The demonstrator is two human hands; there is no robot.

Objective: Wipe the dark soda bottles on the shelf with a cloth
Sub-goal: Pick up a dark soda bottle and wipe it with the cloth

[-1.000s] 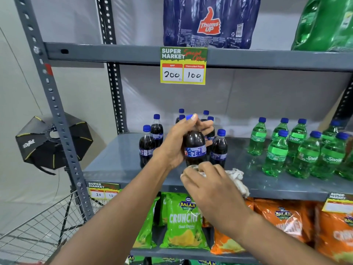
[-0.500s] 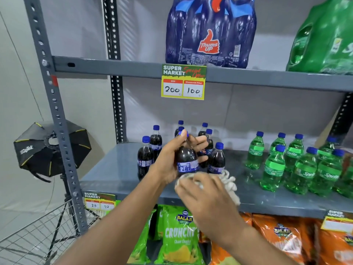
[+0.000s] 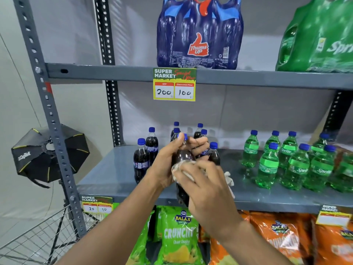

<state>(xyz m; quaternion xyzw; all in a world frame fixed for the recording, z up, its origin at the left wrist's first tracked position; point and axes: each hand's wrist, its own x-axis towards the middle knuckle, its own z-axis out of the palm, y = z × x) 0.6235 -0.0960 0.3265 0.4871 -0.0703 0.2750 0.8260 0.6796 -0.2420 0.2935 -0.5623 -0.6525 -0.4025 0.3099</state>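
Note:
My left hand (image 3: 170, 159) grips a dark soda bottle (image 3: 183, 155) by its neck and shoulder, holding it in front of the grey middle shelf (image 3: 107, 175). Pressed against the bottle's middle is a whitish cloth (image 3: 178, 169), held by my right hand (image 3: 206, 190); a loose end of it hangs out to the right. The label is hidden under the cloth and fingers. Several more dark bottles with blue caps (image 3: 141, 161) stand on the shelf behind and to the left.
Several green Sprite bottles (image 3: 267, 165) stand on the right half of the shelf. Snack bags (image 3: 177, 236) fill the shelf below. Multipacks (image 3: 198, 33) sit on the top shelf above a price tag (image 3: 174, 84). A wire cart (image 3: 38, 236) and a black softbox (image 3: 49, 153) are left of the rack.
The held bottle has come toward me and lower, off the shelf surface. My right hand with the cloth has slid up from the bottle's base onto its middle. The view has tilted upward.

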